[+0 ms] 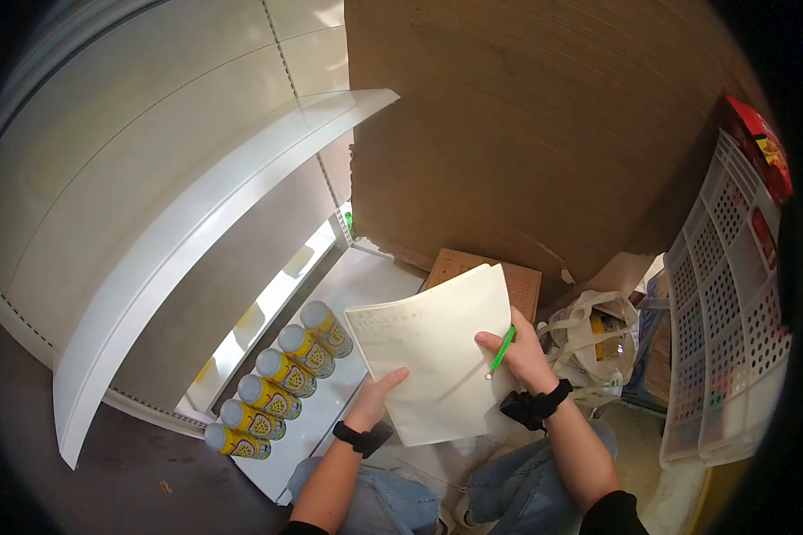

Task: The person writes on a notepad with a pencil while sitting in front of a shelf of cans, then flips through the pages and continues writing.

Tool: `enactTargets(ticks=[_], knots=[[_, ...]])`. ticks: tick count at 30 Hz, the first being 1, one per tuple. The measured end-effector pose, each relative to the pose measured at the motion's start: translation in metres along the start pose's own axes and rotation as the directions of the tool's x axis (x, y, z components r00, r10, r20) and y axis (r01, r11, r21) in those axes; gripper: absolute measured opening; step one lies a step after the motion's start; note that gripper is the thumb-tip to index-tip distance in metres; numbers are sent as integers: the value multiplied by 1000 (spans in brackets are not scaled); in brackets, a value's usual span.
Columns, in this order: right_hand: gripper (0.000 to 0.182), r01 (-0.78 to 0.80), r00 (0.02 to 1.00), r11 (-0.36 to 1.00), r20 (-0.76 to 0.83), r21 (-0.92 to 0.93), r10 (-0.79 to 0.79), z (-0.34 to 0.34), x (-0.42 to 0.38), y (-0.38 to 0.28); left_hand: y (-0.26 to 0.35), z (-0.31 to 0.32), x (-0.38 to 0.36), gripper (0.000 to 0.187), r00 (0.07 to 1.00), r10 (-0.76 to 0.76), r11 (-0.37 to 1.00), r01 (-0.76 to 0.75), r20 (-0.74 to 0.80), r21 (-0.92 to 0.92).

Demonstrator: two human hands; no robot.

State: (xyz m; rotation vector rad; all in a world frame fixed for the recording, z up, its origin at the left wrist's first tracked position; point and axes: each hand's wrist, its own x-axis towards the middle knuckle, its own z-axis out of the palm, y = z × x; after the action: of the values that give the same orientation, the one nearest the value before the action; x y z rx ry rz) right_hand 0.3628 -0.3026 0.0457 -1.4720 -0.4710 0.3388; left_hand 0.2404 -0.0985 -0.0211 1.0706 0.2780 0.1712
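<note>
A notebook (446, 357) with cream pages is held up in front of me, with faint handwriting near its upper left. My left hand (376, 399) grips its lower left edge, thumb on the page and the other fingers hidden behind. At the right edge, my right hand (530, 358) is closed around the notebook and also holds a green pen (503, 349), which slants down across the page. Left of the notebook, several yellow cans (280, 395) with greyish tops stand in a row on the low white shelf (366, 272).
A curved white shelf (232, 209) juts out at upper left. Behind the notebook stands a large brown board (526, 134) with a cardboard box (523, 278) at its foot. On the right are a cloth bag (573, 332), a perforated white crate (721, 330) and a red packet (760, 147).
</note>
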Motion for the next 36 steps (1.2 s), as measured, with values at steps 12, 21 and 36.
enactTargets(ticks=[12, 21, 36], knots=[[49, 54, 998, 997, -26, -52, -56, -6, 2, 7, 2, 1, 0, 45, 1000, 3, 999, -3, 2, 42], [46, 80, 996, 993, -30, -82, -83, -7, 2, 14, 2, 2, 2, 44, 1000, 8, 999, -8, 3, 43], [50, 65, 998, 997, -11, -46, -65, -3, 3, 7, 4, 2, 1, 43, 1000, -12, 998, 12, -7, 57]])
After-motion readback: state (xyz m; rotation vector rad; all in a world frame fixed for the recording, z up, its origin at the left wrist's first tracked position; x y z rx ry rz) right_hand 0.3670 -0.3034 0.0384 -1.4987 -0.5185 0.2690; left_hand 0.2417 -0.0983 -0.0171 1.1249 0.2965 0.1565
